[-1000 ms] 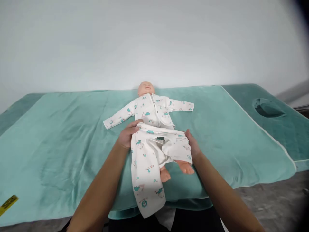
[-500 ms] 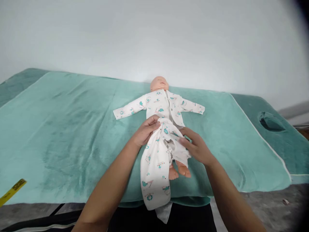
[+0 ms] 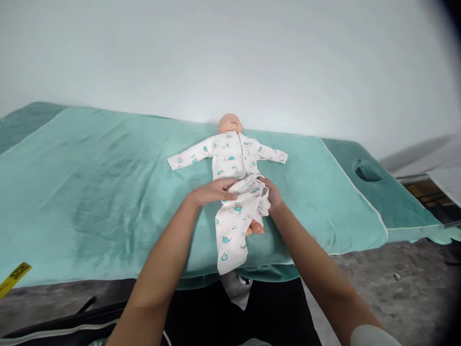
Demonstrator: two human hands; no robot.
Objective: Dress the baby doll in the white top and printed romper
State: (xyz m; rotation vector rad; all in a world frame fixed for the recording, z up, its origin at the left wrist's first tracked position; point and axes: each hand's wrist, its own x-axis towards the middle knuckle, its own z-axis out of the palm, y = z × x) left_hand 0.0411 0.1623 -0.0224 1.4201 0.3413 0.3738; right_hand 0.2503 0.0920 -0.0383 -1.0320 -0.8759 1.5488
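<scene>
- White printed trousers [image 3: 230, 233] are lying over the lower body of the doll [image 3: 229, 124], the waist bunched between two bare hands and one leg trailing towards the near edge of the bed.
- The person's left hand [image 3: 216, 191] is touching the trousers at the waist, its thumb lying on the cloth and set apart from the fingers; whether they are pinching it, one cannot tell.
- The right hand [image 3: 271, 193] is clamping its fingers on the gathered cloth at the other side of the waist.
- The doll's feet [image 3: 255, 227] are showing beside the trailing leg.
- The doll is lying face up, wearing a matching jacket [image 3: 228, 156] with both sleeves spreading outwards.
- Green plush cover [image 3: 108, 192] is stretching beneath the doll, and a yellow strip [image 3: 14, 278] is showing at its near left corner.
</scene>
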